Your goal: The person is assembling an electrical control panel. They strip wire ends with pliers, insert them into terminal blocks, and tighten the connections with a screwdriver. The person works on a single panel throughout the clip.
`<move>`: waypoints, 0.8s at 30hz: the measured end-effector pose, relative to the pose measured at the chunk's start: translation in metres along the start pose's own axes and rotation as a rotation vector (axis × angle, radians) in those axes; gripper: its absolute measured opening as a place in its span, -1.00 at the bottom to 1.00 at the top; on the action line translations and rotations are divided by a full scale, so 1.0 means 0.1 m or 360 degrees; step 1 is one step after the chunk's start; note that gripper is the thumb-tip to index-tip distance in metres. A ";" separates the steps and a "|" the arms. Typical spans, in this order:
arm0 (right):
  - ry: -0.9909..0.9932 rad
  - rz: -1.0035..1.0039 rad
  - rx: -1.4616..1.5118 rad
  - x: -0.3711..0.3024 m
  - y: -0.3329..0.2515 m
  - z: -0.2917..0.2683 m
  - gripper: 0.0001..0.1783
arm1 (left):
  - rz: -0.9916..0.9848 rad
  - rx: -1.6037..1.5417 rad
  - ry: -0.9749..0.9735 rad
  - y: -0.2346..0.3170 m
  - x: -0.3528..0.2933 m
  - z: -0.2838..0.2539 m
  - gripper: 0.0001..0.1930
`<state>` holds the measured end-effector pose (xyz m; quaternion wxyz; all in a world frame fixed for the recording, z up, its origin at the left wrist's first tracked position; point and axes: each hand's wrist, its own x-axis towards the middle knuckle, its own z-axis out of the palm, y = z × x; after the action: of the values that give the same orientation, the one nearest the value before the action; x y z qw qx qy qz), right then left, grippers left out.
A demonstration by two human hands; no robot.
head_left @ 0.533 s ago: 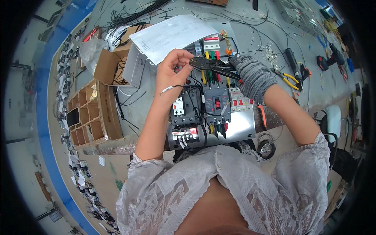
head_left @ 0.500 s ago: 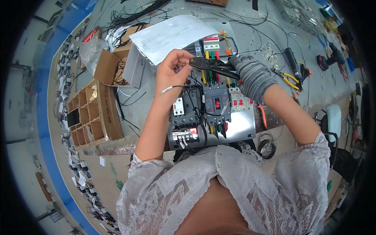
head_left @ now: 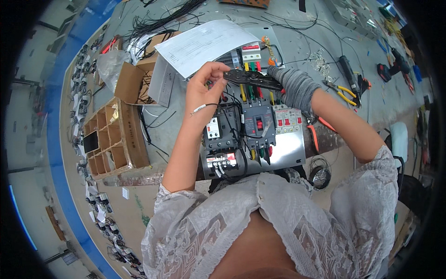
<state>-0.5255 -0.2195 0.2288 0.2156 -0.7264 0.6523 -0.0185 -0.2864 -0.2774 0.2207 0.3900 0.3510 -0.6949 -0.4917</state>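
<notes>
My right hand (head_left: 298,89), in a grey knit glove, is closed around the handles of black crimping pliers (head_left: 248,77). The pliers lie level above a wired electrical panel, jaws toward the left. At those jaws my bare left hand (head_left: 206,86) is pinched, thumb against fingers; what it holds is too small to make out. Across the left wrist runs a black wire with a white marker sleeve (head_left: 199,109). Below the hands, a metal plate (head_left: 289,151) carries a grey contactor (head_left: 226,138), a moulded-case breaker (head_left: 253,111) and small breakers with red switches (head_left: 286,122).
Left of the panel stand an open cardboard box (head_left: 128,86) and a divided carton (head_left: 138,149). A paper sheet (head_left: 204,44) covers part of the panel's far side. To the right lie yellow-handled pliers (head_left: 346,95), a cordless drill (head_left: 395,66) and orange-handled pliers (head_left: 314,138).
The crimping pliers' handles look closer together, and my gloved right hand has shifted slightly left. My left hand stays pinched at the jaws. The whole view has moved a little.
</notes>
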 end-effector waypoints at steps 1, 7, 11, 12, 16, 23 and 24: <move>0.0084 -0.0098 -0.0114 0.02 0.03 -0.02 -0.28 | 0.0013 0.0038 -0.0016 0.00 0.00 -0.01 -0.78; 0.0419 -0.0645 -0.0491 0.32 0.28 -0.10 -0.24 | -0.0314 -0.0397 -0.0127 0.07 0.00 -0.08 -0.78; 0.0097 -0.0529 -0.0468 0.53 0.24 -0.21 -0.32 | -0.0356 -0.0396 -0.0188 0.06 0.04 -0.13 -0.79; 0.0224 -0.0617 -0.0470 0.55 0.28 -0.18 -0.33 | -0.0368 -0.0409 -0.0210 0.06 0.05 -0.14 -0.79; 0.0195 -0.0588 -0.0413 0.57 0.24 -0.19 -0.33 | -0.0402 -0.0426 -0.0269 0.07 0.08 -0.14 -0.80; 0.0207 -0.0722 -0.0252 0.64 0.33 -0.12 -0.38 | -0.0371 -0.0477 -0.0391 0.00 0.11 -0.18 -0.79; 0.0175 -0.0729 -0.0202 0.64 0.32 -0.12 -0.40 | -0.0367 -0.0478 -0.0397 0.01 0.11 -0.18 -0.79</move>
<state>-0.5501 -0.2858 0.2127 0.1239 -0.8654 0.4812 -0.0655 -0.2749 -0.2939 0.2277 0.2902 0.3027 -0.6120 -0.6706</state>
